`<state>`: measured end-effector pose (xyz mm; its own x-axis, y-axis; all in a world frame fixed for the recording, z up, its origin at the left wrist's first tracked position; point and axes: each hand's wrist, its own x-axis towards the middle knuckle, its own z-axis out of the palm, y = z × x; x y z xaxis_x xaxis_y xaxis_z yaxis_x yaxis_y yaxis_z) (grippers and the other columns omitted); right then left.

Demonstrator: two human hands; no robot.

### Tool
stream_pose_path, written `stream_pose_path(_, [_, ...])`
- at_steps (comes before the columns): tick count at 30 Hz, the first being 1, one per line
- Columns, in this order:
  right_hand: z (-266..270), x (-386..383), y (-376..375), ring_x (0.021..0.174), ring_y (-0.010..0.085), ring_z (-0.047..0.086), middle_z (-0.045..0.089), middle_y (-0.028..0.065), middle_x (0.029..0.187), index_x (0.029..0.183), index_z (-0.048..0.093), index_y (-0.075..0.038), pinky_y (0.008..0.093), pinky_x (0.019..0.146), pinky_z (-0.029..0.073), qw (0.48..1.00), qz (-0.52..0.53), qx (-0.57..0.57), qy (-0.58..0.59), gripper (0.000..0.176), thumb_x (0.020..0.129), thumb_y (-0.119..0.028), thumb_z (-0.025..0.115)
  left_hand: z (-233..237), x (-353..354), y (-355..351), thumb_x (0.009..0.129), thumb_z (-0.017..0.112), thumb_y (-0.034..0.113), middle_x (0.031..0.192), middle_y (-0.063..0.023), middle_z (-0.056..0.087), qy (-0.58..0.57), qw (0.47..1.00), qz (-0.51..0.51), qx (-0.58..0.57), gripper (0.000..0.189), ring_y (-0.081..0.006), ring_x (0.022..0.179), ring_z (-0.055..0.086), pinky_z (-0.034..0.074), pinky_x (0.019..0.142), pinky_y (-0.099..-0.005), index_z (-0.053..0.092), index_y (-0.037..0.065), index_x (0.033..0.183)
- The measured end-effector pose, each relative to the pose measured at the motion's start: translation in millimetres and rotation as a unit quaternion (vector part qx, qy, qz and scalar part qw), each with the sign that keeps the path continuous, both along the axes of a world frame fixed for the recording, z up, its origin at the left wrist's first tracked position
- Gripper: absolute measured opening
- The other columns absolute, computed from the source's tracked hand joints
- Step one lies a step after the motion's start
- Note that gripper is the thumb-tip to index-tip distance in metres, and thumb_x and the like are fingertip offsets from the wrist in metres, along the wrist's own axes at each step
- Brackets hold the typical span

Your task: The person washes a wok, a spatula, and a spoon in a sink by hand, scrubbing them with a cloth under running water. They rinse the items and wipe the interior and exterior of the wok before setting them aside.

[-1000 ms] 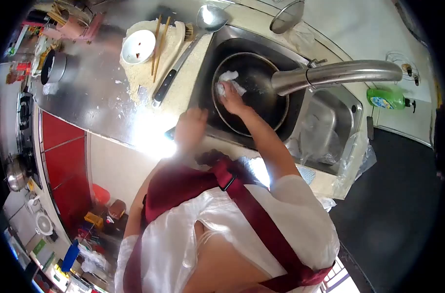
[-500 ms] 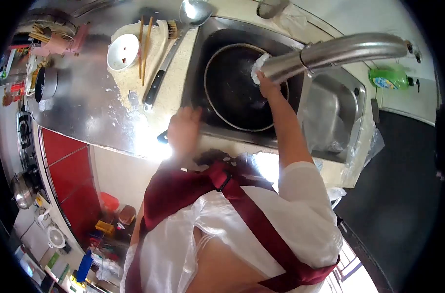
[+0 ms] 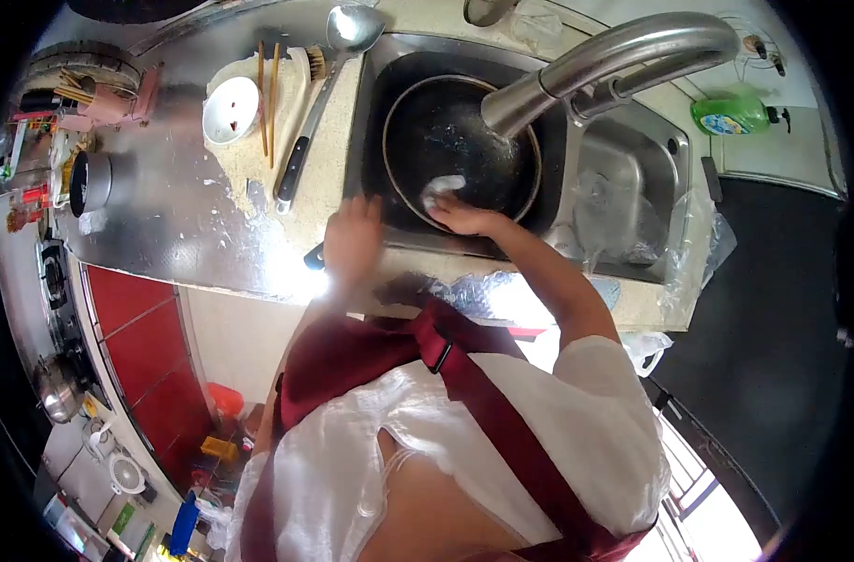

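Right hand (image 3: 466, 219) holding a wadded white cloth (image 3: 444, 185) under the fingers, against the near inner wall of a dark round pan (image 3: 436, 140), which sits in the left basin of a steel sink (image 3: 427, 49) with the faucet (image 3: 586, 80) head over its far right part. Left hand (image 3: 354, 239), motion-blurred, at the basin's near left corner, a black handle end (image 3: 314, 257) showing just beside it; cannot tell whether the fingers close on anything. Counter left of the basin: steel ladle (image 3: 355, 30), scrub brush (image 3: 316, 62), two chopsticks (image 3: 274, 103), and a white bowl (image 3: 222, 105) with small dark-red bits inside.
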<state>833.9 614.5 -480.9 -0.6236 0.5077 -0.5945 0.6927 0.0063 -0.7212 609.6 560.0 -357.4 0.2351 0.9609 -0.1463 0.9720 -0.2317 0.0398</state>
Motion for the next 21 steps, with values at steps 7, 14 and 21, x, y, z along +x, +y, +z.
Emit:
stream_pose_path(7, [-17, -49, 51, 0.136, 0.0302, 0.011, 0.015, 0.0142, 0.146, 0.14, 0.02, -0.016, 0.0566, 0.106, 0.013, 0.951, -0.097, 0.263, -0.129, 0.056, 0.092, -0.035, 0.039, 5, 2, 1, 0.072, 0.066, 0.023, 0.093, -0.0072, 0.053, 0.0, 1.0, 0.002, 0.025, 0.047, -0.0235, 0.089, 0.053, 0.046, 0.07, -0.0345, 0.055, 0.01, 0.115])
stream_pose_path(14, [-127, 31, 114, 0.135, 0.0289, 0.015, 0.016, 0.0117, 0.147, 0.141, 0.019, -0.021, 0.0562, 0.106, 0.013, 0.919, -0.18, 0.317, -0.15, 0.06, 0.089, -0.036, 0.044, 2, 1, 1, 0.068, 0.069, 0.023, 0.09, -0.0057, 0.05, -0.03, 0.999, 0.023, 0.022, 0.049, -0.0222, 0.089, 0.052, 0.045, 0.068, -0.0343, 0.056, 0.012, 0.114])
stream_pose_path(21, [-29, 90, 64, 0.132, 0.0339, 0.02, 0.021, 0.0148, 0.144, 0.138, 0.026, -0.013, 0.0582, 0.104, 0.012, 0.845, 0.069, 0.367, -0.383, 0.064, 0.085, -0.042, 0.048, 6, 1, -2, 0.07, 0.068, 0.022, 0.092, -0.0061, 0.051, -0.028, 0.999, 0.031, 0.012, 0.05, -0.0222, 0.09, 0.052, 0.045, 0.069, -0.0343, 0.054, 0.012, 0.116])
